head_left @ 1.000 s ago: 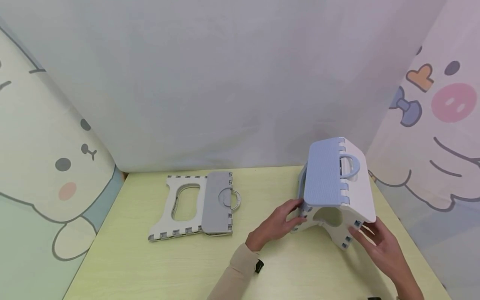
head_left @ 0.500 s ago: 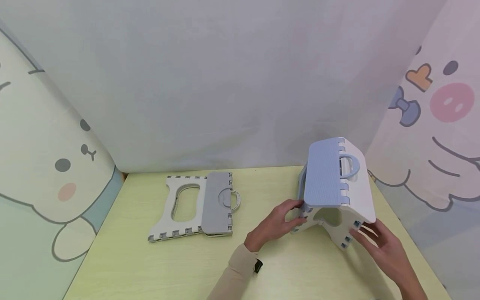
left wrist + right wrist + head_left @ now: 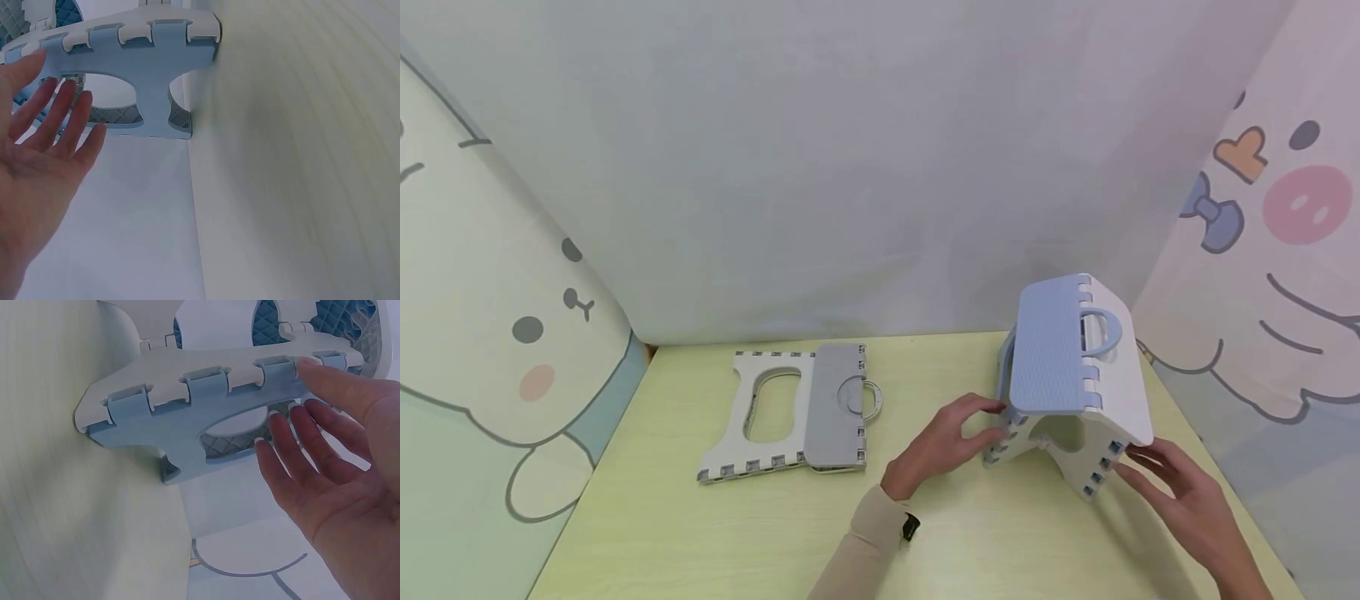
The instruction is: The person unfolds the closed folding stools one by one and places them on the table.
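a pale yellow-green tabletop (image 3: 700, 533) with faint wood grain reaches back to a lightly creased, greyish-white backdrop (image 3: 880, 167). the left wall (image 3: 460, 267) carries a white cartoon animal with a pink cheek; the right wall (image 3: 1240, 317), a pink-snouted one with a blue bow. the light is soft, slightly pinkish at upper right.

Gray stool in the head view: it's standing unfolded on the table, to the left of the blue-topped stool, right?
Not quite: the gray stool lies folded flat, as the head view shows. It is on the table, left of the blue-topped stool.
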The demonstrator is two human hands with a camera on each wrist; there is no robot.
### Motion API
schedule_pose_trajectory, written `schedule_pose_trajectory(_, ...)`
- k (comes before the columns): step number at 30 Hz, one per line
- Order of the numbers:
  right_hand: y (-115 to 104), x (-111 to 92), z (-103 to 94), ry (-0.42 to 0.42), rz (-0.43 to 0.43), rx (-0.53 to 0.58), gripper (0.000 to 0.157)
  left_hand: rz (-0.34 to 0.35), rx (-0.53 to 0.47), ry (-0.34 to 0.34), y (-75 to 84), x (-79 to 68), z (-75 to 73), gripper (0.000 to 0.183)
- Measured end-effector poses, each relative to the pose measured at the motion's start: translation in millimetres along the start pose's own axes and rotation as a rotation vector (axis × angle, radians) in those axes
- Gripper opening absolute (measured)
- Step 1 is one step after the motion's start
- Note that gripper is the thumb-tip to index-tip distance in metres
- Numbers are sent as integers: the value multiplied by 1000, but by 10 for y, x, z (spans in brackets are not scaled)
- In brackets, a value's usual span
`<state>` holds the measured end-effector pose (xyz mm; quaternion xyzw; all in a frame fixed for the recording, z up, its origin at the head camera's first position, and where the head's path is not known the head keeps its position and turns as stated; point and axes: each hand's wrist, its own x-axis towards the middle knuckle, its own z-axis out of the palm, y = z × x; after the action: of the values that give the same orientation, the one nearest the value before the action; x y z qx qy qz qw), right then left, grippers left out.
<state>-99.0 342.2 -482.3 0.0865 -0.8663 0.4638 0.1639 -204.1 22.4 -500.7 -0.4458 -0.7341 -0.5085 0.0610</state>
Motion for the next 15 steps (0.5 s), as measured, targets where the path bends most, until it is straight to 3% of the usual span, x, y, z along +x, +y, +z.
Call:
schedule_pose_trajectory(8, -8, 9, -43, 15, -59, 7, 47, -3, 57, 48, 25, 24, -50, 25)
schedule_pose_trajectory(15, -36, 33, -73, 95, -74, -40, 42, -25, 91, 98, 47, 43, -87, 22)
